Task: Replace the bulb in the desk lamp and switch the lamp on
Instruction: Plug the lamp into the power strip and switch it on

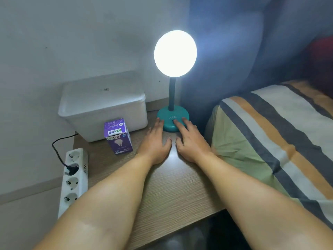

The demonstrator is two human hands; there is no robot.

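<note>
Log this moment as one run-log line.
bulb: lit | left hand: fingers touching lamp base | right hand: fingers on base switch | bulb box: upright on table

Table (171, 192) – matt woodgrain; bin (102, 107) – smooth white plastic (slight sheen).

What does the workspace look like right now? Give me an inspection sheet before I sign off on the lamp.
Surface: wooden bedside table, bare in front.
Job's things: teal desk lamp upright, bulb lit; purple bulb box standing left of the hands.
Clutter: white lidded bin against the wall.
Grippers: left hand flat, fingertips at the lamp base; right hand with a finger on the base's switch; neither holds anything.
Cables: black plug and cord in the white power strip; other sockets free.
Surroundings: striped bedding to the right, plain wall behind.
</note>
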